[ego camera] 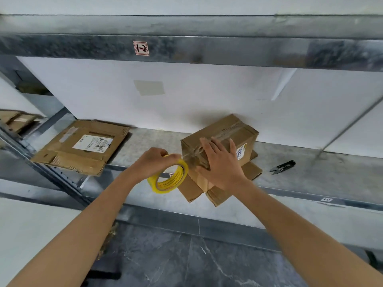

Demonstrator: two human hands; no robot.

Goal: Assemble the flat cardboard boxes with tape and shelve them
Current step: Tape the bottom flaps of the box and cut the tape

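metal shelf (145, 139): flat cardboard (83, 146), box (219, 137), snips (283, 167)

Galvanized metal shelving (207, 52), white wall (207, 96), dark marbled floor (186, 262).

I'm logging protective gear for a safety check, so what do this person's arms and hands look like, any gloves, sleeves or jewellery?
The left forearm and right forearm are bare, with no sleeve in view. The left hand and right hand wear no gloves, and no watch, ring, bracelet or bandage shows on either.
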